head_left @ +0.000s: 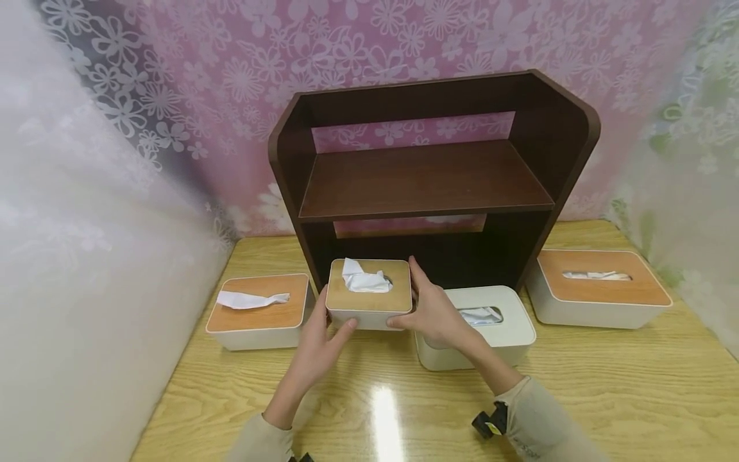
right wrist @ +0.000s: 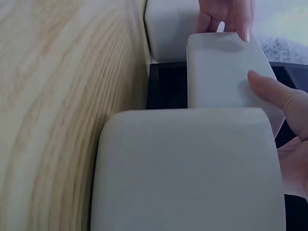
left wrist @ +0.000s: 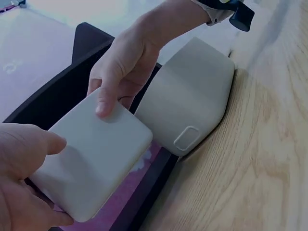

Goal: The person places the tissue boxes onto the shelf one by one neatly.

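A small white tissue box (head_left: 340, 314) with a light wood lid (head_left: 369, 300) and a tissue (head_left: 360, 277) sticking out is held between both hands, in front of the shelf's lower compartment. My left hand (head_left: 316, 346) grips its left side, thumb on the front wall. On the right side my right hand (head_left: 440, 314) grips it, thumb also at the front. Off the table, the box shows its plain front wall (left wrist: 96, 154) in the left wrist view. Just beneath the right hand stands an all-white tissue box (head_left: 476, 351), partly covered by that hand.
A dark brown two-tier shelf (head_left: 424, 179) stands at the back against floral cloth. Tissue boxes with orange-brown lids stand on the wooden table (head_left: 323, 410): one left box (head_left: 260, 337), one right box (head_left: 594, 314). A pale curtain (head_left: 98, 256) borders the left side.
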Demonstrator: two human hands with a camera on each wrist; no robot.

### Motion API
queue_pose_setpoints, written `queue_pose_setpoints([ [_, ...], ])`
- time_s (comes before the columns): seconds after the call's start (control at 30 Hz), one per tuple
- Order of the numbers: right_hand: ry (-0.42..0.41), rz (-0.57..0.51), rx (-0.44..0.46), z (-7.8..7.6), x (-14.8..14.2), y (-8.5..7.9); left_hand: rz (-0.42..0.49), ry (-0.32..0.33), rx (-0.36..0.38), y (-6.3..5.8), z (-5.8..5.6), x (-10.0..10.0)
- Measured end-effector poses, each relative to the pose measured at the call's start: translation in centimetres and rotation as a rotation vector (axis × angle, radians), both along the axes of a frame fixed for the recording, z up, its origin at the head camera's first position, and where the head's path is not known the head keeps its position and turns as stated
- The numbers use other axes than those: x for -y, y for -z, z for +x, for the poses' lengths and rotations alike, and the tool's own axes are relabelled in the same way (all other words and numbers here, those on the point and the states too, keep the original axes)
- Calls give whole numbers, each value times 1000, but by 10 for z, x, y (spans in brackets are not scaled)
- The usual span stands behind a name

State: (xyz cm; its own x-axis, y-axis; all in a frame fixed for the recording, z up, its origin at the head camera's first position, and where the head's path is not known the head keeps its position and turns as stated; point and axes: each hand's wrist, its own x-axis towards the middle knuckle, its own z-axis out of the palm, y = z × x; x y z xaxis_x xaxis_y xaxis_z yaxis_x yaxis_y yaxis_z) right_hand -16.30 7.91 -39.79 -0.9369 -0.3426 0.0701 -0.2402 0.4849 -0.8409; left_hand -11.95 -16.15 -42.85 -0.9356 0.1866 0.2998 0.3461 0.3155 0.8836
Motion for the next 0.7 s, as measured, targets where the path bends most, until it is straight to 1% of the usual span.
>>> queue_pose_setpoints([
  [0.1, 25, 17, -8, -6, -2, -2, 53, -3, 41, 3, -8, -4],
  [0.2, 43, 22, -3, -12, -2, -6, 89, -10, 67, 5, -17, -7],
  [0.33, 71, 54, 11, -20, 0, -10, 86, -21, 73, 6, -28, -9],
  [0.4, 82, 66, 30, -26, 2, -10, 63, -35, 81, 7, -32, -11],
  [0.5, 93, 53, 68, -33, 3, -8, 12, -62, 87, 10, -39, -14],
  [0.6, 83, 6, 107, -40, 3, -5, -50, -99, 92, 12, -44, -15],
  [0.7, 77, -60, 143, -45, 5, -4, -97, -114, 111, 11, -48, -14],
])
